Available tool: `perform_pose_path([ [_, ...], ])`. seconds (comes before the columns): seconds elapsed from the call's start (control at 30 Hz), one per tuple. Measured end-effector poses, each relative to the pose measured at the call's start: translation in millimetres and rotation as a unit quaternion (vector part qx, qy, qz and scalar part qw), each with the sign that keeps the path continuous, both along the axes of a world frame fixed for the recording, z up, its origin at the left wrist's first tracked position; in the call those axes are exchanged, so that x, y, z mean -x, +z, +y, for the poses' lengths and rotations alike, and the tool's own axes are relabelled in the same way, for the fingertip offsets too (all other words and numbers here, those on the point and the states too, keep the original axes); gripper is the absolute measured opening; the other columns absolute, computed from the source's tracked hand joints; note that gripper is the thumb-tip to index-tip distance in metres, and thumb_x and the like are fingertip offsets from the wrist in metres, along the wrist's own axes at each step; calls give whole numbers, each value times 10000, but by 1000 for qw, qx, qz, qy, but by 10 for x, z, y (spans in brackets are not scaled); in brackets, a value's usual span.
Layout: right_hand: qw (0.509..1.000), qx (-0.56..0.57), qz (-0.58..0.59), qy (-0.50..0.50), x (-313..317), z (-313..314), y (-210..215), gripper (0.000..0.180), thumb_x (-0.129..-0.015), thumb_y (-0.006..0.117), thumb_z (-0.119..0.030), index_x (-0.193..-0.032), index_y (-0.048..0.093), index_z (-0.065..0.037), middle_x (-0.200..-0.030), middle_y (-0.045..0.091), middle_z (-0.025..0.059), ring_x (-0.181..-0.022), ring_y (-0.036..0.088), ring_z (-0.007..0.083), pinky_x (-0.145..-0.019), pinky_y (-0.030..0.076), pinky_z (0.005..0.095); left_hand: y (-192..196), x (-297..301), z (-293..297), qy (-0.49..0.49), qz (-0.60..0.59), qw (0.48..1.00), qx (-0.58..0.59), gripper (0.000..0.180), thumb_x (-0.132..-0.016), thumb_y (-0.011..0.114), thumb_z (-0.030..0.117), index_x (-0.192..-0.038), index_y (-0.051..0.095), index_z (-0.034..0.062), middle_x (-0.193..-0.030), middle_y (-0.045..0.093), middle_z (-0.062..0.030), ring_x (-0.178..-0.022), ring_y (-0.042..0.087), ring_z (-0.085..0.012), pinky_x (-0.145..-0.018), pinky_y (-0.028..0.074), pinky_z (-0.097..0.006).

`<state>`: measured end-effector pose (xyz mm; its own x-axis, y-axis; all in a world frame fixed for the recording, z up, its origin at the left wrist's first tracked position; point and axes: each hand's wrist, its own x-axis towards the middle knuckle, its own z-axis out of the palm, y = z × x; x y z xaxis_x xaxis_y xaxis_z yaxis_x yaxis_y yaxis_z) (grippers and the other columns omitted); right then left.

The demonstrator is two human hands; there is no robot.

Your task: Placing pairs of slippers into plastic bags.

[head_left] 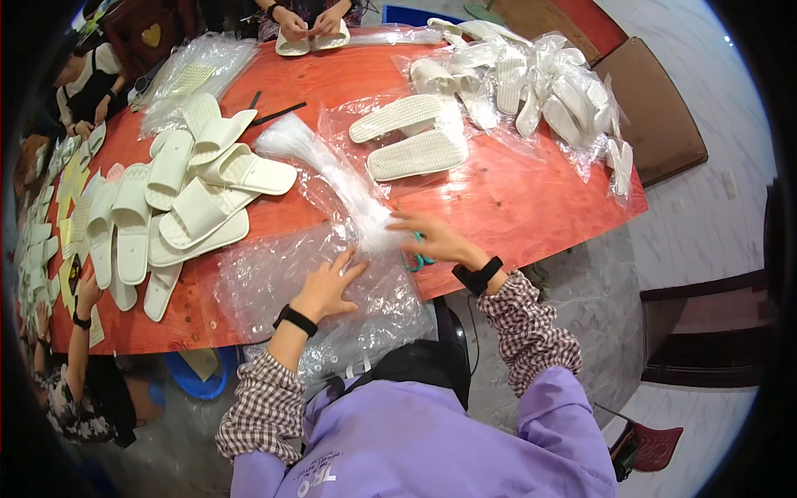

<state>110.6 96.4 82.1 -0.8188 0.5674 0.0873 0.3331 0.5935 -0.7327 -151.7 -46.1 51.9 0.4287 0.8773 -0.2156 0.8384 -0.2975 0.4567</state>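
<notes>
My left hand (330, 287) lies with spread fingers on a stack of clear plastic bags (274, 274) at the table's near edge. My right hand (437, 238) has its fingers stretched out and apart at the edge of a whitish bundle of thin plastic (303, 145); whether it touches the bundle I cannot tell. Partly hidden beneath that hand are teal-handled scissors (418, 261). Beyond the bundle, a pair of white slippers (415, 155) lies soles up on clear plastic. Left of the bags is a pile of loose cream slippers (199, 217).
Bagged white slippers (573, 104) heap up at the red table's (515, 203) far right. More plastic bags (199, 75) lie at the far left. Across the table, another person's hands (311, 25) hold slippers; other people work along the left. A blue basin (195, 378) sits below the edge.
</notes>
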Motion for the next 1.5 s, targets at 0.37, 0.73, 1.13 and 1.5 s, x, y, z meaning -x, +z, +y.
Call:
perform_pose_path([
  [0.37,874,6,92,-477,-494,2074,-378,574,-929,572,-437,-1207,602,65,-1141,637,279,-1035,623,362,-910,461,423,29,-58,-33,6,59,998,9,949,-642,820,390,-1474,365,351,-1537,310,-76,-1113,560,-339,-877,525,-470],
  [0.73,937,145,100,-301,-295,2428,-140,344,-901,576,-264,-1039,716,19,-948,710,127,-883,627,192,-803,460,275,-58,-68,-29,16,-14,999,-29,966,-621,834,347,-1470,372,331,-1571,256,-78,-1078,575,-358,-841,544,-468],
  [1.13,947,-262,71,-169,1830,1742,1875,235,-934,585,-187,-1063,682,-16,-943,693,198,-839,682,309,-753,497,358,-243,-6,-97,30,-10,999,-32,1039,-571,865,366,-1478,362,311,-1584,229,-85,-1082,582,-366,-882,518,-480],
  [1.5,945,-286,157,17,4847,998,2992,334,-932,567,-352,-984,718,-59,-843,687,201,-803,664,369,-737,510,414,-521,-148,-93,46,-26,994,-94,1043,-531,866,457,-1455,402,317,-1576,257,-61,-984,619,-309,-827,539,-402],
])
